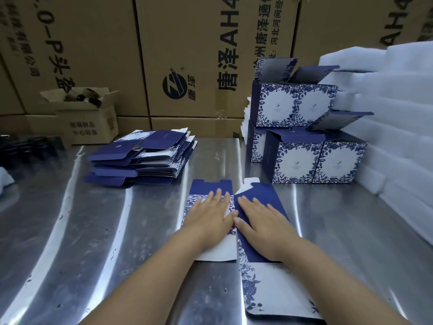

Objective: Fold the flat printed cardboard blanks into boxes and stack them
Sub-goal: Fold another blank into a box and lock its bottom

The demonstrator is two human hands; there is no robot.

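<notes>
The grip is spread, pinching nothing. The left hand and right hand are pressing flat with straight fingers, side by side and thumbs touching, on the blank, which is lying flat on the surface. The blank's long axis is running straight away from the person: its near end is passing under the right wrist, and its far flaps are showing just beyond the fingertips. The line between panels is lying under the meeting thumbs, equally near both hands, so the next move is probably hinging on raising a panel about it. The flat stack is waiting far left. The boxes are standing far right, nearer the right hand.
</notes>
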